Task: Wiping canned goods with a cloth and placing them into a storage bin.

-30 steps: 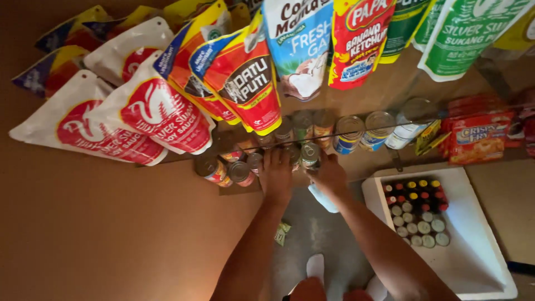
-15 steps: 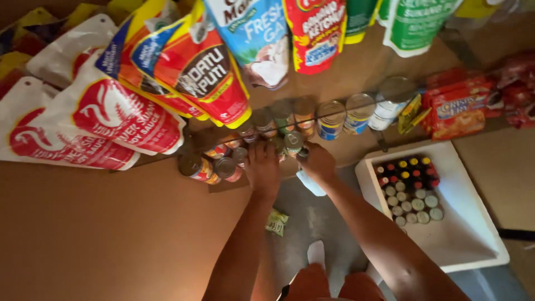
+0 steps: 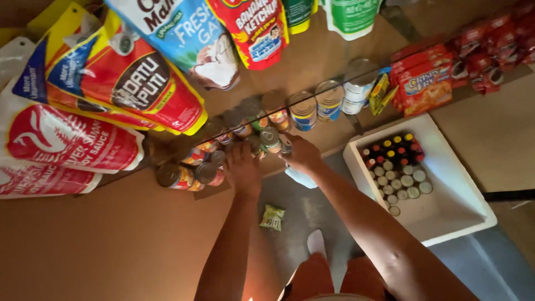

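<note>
Both my arms reach forward to a low shelf rail [image 3: 334, 89] packed with tin cans. My left hand [image 3: 243, 167] rests back-up on a cluster of small cans [image 3: 209, 170], and its fingertips are hidden among them. To its right, my right hand [image 3: 302, 155] closes its fingers on a small grey-lidded can [image 3: 271, 137] in the same row. Larger cans with blue and yellow labels [image 3: 329, 100] stand further right along the rail.
Red, white and blue sauce pouches [image 3: 128, 83] hang above the cans. A white foam box [image 3: 462, 206] of small capped bottles [image 3: 398, 167] sits on the grey floor at right. Red snack packs [image 3: 426, 83] fill the shelf beyond it. A small green sachet [image 3: 272, 217] lies on the floor.
Both hands have stayed on the small cans, shifting slightly left along the row. The view has drifted, so the pouches now sit higher and nearer.
</note>
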